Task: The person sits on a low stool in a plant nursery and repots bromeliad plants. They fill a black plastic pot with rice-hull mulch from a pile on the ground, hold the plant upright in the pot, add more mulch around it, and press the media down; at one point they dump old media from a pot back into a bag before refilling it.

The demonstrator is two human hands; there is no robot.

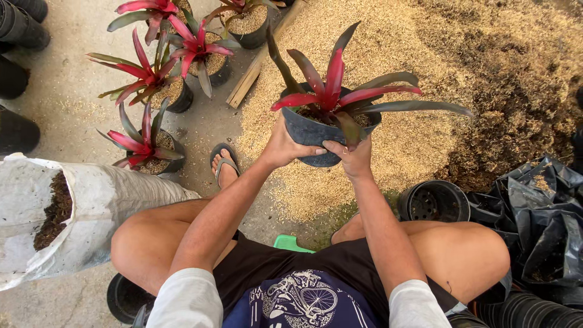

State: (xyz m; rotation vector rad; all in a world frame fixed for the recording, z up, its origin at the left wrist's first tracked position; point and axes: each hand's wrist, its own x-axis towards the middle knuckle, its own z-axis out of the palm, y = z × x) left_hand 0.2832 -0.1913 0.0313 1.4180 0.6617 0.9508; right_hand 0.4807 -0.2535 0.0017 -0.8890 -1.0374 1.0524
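Red and dark green leaves fanned out from the bromeliad (331, 91), and there it was, rooted in a black plastic pot (316, 136) held up in the air above the heap of tan rice husks (419, 67). The left hand (284, 146) cupped the pot's left wall, its fingers (306, 152) wrapped round the side and pressed flat against the plastic. The right hand (355, 159) took the near wall, thumb hooked up by the rim, fingers curled under and gripping the pot. Both forearms reached forward from a seated person, bare knees spread wide, a foot in a grey sandal (223, 163) planted on the concrete at the husk pile's edge. To the left stood four more potted bromeliads (152, 79) of the same red and green, clustered on the concrete beside a wooden plank (261, 61). Nearer in, on the left, lay a white sack (103, 206), open-mouthed and showing dark soil. An empty black pot (434, 200) sat just right of the right forearm, with crumpled black plastic bags (540, 225) piled beside it.
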